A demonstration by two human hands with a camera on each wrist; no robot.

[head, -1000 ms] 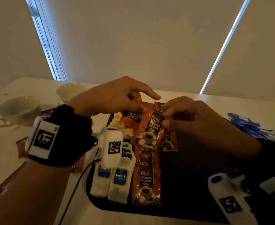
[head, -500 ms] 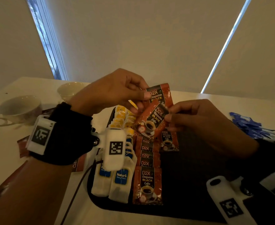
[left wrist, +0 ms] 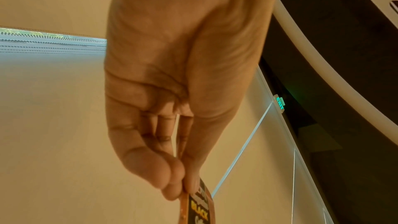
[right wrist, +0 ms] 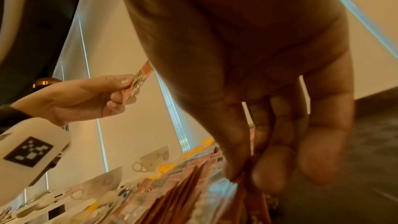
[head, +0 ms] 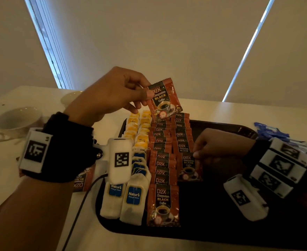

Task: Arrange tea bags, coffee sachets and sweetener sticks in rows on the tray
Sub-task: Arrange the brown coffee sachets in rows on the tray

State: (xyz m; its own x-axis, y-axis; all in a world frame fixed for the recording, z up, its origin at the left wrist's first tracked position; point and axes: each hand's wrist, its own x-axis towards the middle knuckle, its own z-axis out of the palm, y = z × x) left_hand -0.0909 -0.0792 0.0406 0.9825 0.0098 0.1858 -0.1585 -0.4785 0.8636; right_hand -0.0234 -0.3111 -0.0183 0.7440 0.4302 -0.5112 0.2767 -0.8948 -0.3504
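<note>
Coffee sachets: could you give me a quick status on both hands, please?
Left hand pinches one coffee sachet above the tray. Right hand pinches the second row's nearest sachet, on the tray. Nothing in the way.

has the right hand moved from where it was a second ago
Yes. The right hand has dropped from above the far end of the tray toward its near side.

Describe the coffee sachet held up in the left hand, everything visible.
The raised coffee sachet is a flat, glossy red-brown foil packet with crimped edges, printed "D2X", "BLACK Coffee" and a cup picture. It hangs tilted in the air above the far end of the tray, pinched at its upper left corner by the left hand. Nothing else touches it.
</note>
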